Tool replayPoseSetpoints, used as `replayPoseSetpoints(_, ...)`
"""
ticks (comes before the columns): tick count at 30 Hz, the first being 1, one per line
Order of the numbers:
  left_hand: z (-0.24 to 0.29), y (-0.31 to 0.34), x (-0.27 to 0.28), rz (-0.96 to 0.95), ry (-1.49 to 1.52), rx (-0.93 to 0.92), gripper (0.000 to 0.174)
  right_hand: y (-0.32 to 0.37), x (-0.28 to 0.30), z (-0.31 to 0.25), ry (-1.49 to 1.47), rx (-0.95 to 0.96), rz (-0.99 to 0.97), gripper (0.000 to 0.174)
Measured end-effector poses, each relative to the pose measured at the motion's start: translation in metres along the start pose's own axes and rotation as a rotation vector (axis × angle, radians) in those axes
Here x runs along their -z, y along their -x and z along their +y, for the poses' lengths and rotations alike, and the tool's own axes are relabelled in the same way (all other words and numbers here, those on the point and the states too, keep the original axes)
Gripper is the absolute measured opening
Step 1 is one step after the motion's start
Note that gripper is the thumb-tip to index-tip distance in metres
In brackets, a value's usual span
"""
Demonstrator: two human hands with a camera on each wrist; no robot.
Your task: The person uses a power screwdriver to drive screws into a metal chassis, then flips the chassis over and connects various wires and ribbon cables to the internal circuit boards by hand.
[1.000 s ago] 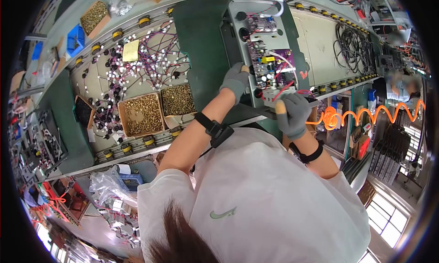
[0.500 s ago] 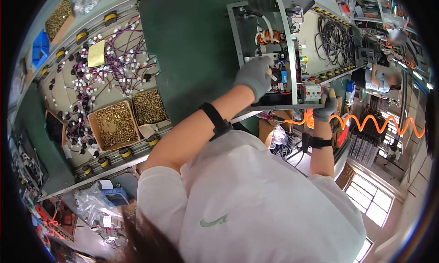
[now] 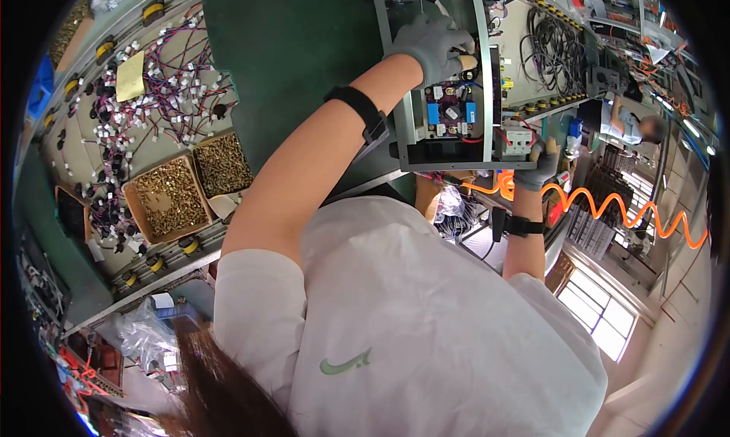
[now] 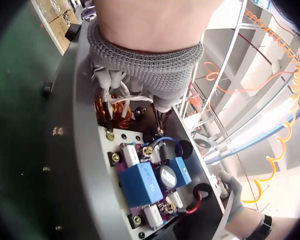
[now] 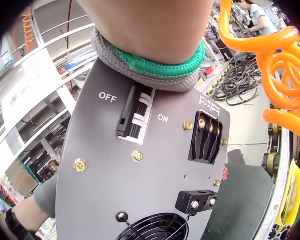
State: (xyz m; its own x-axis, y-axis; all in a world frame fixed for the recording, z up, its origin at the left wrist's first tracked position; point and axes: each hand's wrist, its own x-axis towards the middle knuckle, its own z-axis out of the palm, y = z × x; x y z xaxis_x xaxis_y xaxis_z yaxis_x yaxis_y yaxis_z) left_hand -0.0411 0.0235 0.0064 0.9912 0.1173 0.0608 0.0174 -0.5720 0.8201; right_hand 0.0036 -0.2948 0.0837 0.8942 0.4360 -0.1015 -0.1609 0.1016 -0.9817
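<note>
A long worktop (image 3: 289,26) with dark green and pale sections runs crosswise. On it lie an open grey metal equipment chassis (image 3: 456,165), a tangle of wire harnesses (image 3: 171,80) with white connectors, two cardboard trays (image 3: 137,212) of small brass-coloured parts (image 3: 171,203), and, toward the right, a heap of black cables (image 3: 553,51).

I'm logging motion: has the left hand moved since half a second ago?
Yes. In the head view, the left hand shifted away from the near edge of the metal housing.
</note>
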Motion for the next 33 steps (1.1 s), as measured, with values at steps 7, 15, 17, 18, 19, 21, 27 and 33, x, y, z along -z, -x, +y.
replayPoseSetpoints(7, 0.010, -0.011, -0.004, -0.073, -0.017, 0.143, 0.048, 0.001, 0.013, 0.005, -0.043, -0.007, 0.073, 0.050)
replayPoseSetpoints(15, 0.027, -0.020, -0.004, -0.053, 0.035, 0.352, 0.037, 0.003, 0.016, 0.004, 0.010, -0.002, 0.168, 0.049)
replayPoseSetpoints(17, 0.027, -0.027, -0.009, -0.060, 0.083, 0.365, 0.038, 0.002, 0.018, 0.005, 0.032, 0.014, 0.173, 0.049)
replayPoseSetpoints(18, 0.025, -0.027, -0.012, -0.072, 0.133, 0.374, 0.040, 0.002, 0.019, 0.006, 0.056, 0.031, 0.185, 0.049)
replayPoseSetpoints(19, 0.019, -0.026, -0.013, -0.065, 0.133, 0.385, 0.040, 0.002, 0.017, 0.005, 0.054, 0.023, 0.175, 0.049)
replayPoseSetpoints(21, 0.009, -0.024, -0.015, -0.070, 0.303, 0.247, 0.042, 0.001, 0.013, 0.005, 0.101, 0.024, 0.276, 0.049)
replayPoseSetpoints(27, 0.002, -0.032, -0.051, 0.124, 0.523, 0.213, 0.035, 0.000, 0.027, 0.008, 0.033, -0.003, 0.198, 0.046)
replayPoseSetpoints(33, 0.002, -0.024, -0.032, 0.166, 0.565, 0.115, 0.025, 0.000, 0.014, 0.007, 0.019, 0.032, 0.293, 0.034)
